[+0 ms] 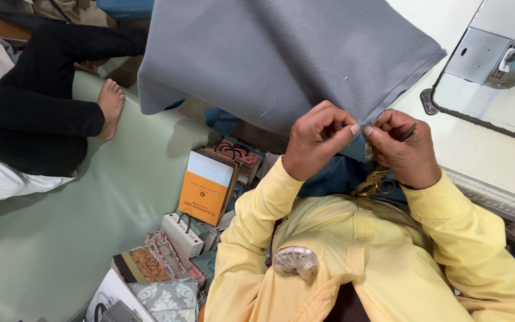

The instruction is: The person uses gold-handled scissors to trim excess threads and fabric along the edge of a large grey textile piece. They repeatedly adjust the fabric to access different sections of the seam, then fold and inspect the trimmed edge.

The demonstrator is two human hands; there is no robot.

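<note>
The grey cloth (281,59) runs off the top edge. The scissors (375,179) are mostly hidden behind the right hand (403,149). The sewing machine (496,59), far right, is cut off by the edge. A seated person (37,101) at far left shows only legs.

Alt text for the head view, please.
Two hands, left hand and right hand, pinch the edge of a grey cloth; the right also holds gold-handled scissors. A sewing machine sits at right, an orange box at left.
</note>
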